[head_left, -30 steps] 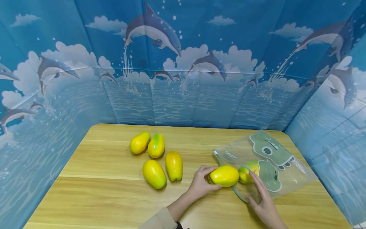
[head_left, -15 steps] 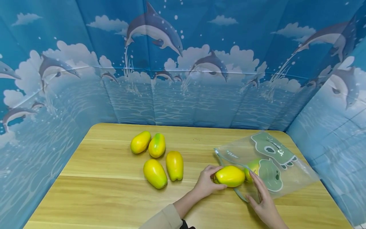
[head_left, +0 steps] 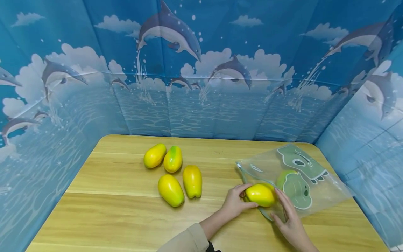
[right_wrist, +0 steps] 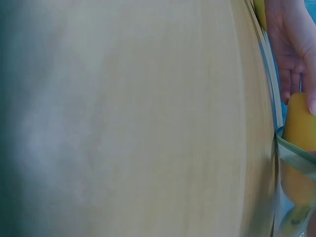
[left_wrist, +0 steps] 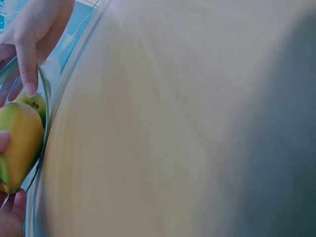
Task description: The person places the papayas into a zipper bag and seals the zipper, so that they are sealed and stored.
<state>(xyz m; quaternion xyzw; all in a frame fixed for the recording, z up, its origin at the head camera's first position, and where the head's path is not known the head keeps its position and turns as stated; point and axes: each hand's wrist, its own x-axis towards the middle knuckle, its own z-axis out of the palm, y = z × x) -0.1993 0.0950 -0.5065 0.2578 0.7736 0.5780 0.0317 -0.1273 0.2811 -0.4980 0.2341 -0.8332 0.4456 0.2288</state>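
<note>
My left hand [head_left: 237, 203] grips a yellow papaya [head_left: 259, 195] by its near end, fingers and thumb on opposite sides. The papaya's far end lies inside the mouth of a clear bag [head_left: 261, 159] with a green rim and a green dinosaur print. Deeper in the bag sits another papaya [head_left: 284, 175], partly covered by the print. My right hand [head_left: 291, 222] is at the bag's mouth, fingers and thumb spread against the rim. In the left wrist view, the green rim [left_wrist: 45, 81] runs past the right thumb. The right wrist view shows the held papaya [right_wrist: 300, 121] crossing the rim.
Several loose papayas lie left of the hands: one at the back left [head_left: 155, 155], one beside it [head_left: 172, 159], another nearer [head_left: 192, 182], and a front one [head_left: 171, 190]. The wooden table [head_left: 110, 213] meets a dolphin-print curtain [head_left: 189, 105] at its back and sides.
My left hand has moved right, carrying the held papaya into the bag's mouth. The papaya in the bag has shifted deeper. My right hand stays nearly in place.
</note>
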